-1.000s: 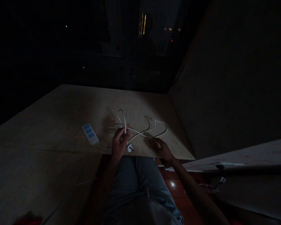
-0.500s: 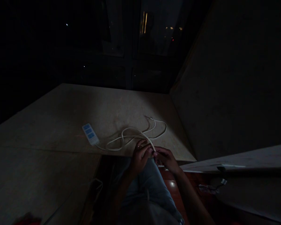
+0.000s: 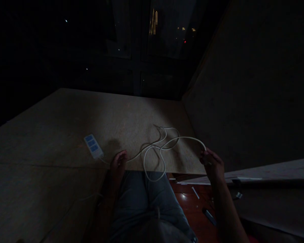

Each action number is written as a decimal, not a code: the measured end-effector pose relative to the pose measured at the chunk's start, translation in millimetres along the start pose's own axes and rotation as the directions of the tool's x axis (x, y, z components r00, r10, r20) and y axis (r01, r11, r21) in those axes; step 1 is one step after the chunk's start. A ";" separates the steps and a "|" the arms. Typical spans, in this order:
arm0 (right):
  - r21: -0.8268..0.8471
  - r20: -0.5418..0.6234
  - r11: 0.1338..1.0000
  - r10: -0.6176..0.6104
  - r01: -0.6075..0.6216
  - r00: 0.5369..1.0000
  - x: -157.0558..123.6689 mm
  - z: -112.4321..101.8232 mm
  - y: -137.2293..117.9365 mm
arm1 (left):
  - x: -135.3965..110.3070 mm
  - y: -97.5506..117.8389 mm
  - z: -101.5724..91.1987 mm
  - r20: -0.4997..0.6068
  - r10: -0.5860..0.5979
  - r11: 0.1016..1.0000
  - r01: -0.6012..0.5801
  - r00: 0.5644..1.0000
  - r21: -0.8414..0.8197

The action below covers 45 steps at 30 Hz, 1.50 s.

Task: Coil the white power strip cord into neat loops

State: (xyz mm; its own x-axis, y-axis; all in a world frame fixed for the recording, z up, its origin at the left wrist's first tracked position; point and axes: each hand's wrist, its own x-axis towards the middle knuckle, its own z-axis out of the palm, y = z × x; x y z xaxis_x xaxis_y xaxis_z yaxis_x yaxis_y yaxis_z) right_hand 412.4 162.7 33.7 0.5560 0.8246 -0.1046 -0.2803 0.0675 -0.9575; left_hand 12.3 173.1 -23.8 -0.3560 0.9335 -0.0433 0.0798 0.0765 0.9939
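A white power strip [image 3: 93, 146] with blue sockets lies on a wooden board [image 3: 66, 118]. Its white cord [image 3: 164, 143] runs right in loose loops, and one loop hangs over the board's near edge onto my lap. My left hand [image 3: 118, 161] is curled on the cord close to the strip. My right hand [image 3: 210, 162] is closed on the cord far to the right, lifting that stretch off the board.
The scene is very dark. A second board [image 3: 255, 84] leans upright on the right, and another sheet [image 3: 268, 168] lies low at the right. Small items [image 3: 209, 216] lie on the red floor by my leg. A dark window [image 3: 154, 40] shows city lights.
My hands, together at the board's near edge half a second ago, have pulled apart. The left went left along the cord, the right went right and drew the cord out.
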 end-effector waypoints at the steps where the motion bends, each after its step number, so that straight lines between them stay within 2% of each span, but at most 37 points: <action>1: 0.065 -0.026 0.998 0.025 -0.023 0.999 2.0 -2.1 -1.3 | 9.6 -10.3 -0.5 -0.007 0.051 0.997 -0.050 0.999 0.051; 3: 0.181 -0.049 0.982 0.058 -0.049 0.997 7.5 -8.0 -2.6 | 26.1 -29.7 -0.8 0.018 0.163 0.966 -0.163 0.986 0.199; 7: 0.393 -0.079 0.919 0.063 -0.027 0.995 24.4 -22.1 -1.9 | 45.1 -55.8 0.4 0.176 0.323 0.788 -0.367 0.930 0.493; 10: 0.511 -0.120 0.859 0.089 -0.015 0.989 37.8 -27.2 -2.4 | 49.4 -66.7 0.6 0.291 0.379 0.643 -0.476 0.878 0.600; 13: 0.577 -0.144 0.817 0.117 -0.012 0.983 48.7 -25.7 -5.1 | 51.7 -75.9 -0.7 0.332 0.417 0.561 -0.528 0.846 0.637; 16: 0.608 -0.119 0.791 0.169 -0.063 0.978 56.1 -19.8 -8.2 | 57.2 -81.6 -1.5 0.251 0.486 0.556 -0.518 0.837 0.650; 21: 0.617 -0.084 0.762 0.313 -0.198 0.946 59.2 -5.9 -2.9 | 74.2 -74.5 2.1 0.152 0.619 0.564 -0.571 0.770 0.596; 26: 0.347 0.033 0.879 0.337 -0.327 0.941 47.9 1.7 18.3 | 88.5 -69.4 4.0 0.063 0.614 0.614 -0.526 0.787 0.589; 30: 0.142 0.024 0.916 0.377 -0.376 0.926 26.6 -1.0 26.1 | 80.9 -67.5 10.5 0.000 0.626 0.639 -0.513 0.780 0.573; 33: 0.000 0.014 0.932 0.362 -0.363 0.932 5.9 -6.5 22.7 | 55.6 -55.1 30.5 0.007 0.601 0.683 -0.519 0.799 0.514; 35: -0.073 0.054 0.950 0.308 -0.304 0.950 -7.6 -11.2 16.8 | 30.9 -43.2 52.8 0.076 0.559 0.731 -0.534 0.826 0.425; 37: -0.115 0.107 0.964 0.254 -0.242 0.961 -19.2 -16.7 7.6 | 3.7 -33.2 79.8 0.147 0.537 0.768 -0.554 0.831 0.322; 40: -0.163 0.213 0.970 0.215 -0.182 0.953 -31.8 -24.9 -11.9 | -32.7 -28.5 120.3 0.298 0.442 0.827 -0.513 0.846 0.229; 42: -0.182 0.277 0.972 0.193 -0.146 0.941 -37.5 -29.1 -27.1 | -49.0 -31.4 141.6 0.381 0.409 0.801 -0.526 0.829 0.286; 45: -0.152 0.337 0.980 0.175 -0.130 0.925 -42.4 -32.3 -46.9 | -58.7 -36.3 161.2 0.447 0.409 0.726 -0.581 0.796 0.369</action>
State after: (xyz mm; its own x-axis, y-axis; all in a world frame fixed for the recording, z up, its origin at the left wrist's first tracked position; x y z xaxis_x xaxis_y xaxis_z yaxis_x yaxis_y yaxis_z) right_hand 427.2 106.4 74.4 0.2016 0.9639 -0.1737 -0.2282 -0.1262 -0.9654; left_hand 180.4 172.0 -73.8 0.1652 0.9305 0.3270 0.6085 -0.3571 0.7087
